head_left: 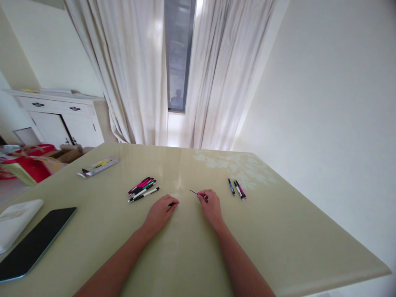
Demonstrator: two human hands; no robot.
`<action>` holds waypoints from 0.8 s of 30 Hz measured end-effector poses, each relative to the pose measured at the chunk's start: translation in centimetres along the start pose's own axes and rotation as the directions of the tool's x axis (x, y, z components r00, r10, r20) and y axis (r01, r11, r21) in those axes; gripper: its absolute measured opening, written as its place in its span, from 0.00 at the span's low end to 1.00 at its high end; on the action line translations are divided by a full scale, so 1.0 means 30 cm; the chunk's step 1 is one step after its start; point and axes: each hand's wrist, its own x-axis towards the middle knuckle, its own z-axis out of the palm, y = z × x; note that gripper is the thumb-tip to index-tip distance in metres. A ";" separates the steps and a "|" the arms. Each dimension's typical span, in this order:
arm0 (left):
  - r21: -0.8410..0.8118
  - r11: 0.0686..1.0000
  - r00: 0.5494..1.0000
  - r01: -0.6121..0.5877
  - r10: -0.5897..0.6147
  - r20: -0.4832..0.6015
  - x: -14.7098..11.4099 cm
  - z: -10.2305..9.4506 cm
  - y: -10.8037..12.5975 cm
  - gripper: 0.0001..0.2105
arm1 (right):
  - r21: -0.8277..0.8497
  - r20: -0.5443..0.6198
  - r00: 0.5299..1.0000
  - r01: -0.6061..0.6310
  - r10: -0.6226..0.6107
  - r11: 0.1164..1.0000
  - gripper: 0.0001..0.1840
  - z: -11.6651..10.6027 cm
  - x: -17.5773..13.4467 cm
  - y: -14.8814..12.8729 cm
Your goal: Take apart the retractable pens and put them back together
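Observation:
My left hand [162,211] is closed on a short dark pen part [170,206], its fingers pinched just above the table. Across a small gap, my right hand [211,204] pinches a pen piece with a thin black refill [193,192] that points toward the left. A bit of red shows between the right fingers, and the rest of that piece is hidden. A pile of pens [142,189] in pink, green, white and black lies left of my left hand. To the right of my right hand lie a blue pen [232,187] and two more pens [239,190], one white and one purple.
The pale green table [278,239] carries an opened pen box [99,167] at the far left. A dark tablet [37,243] and a white case [18,222] lie at the near left. Beyond stand a white cabinet [58,117], red bags [34,165] and curtains [130,74].

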 end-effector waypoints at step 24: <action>0.102 0.984 0.990 0.144 -0.144 -0.004 0.020 0.009 -0.028 0.10 | 0.094 0.480 0.845 0.217 -0.235 0.972 0.05 0.018 -0.052 -0.098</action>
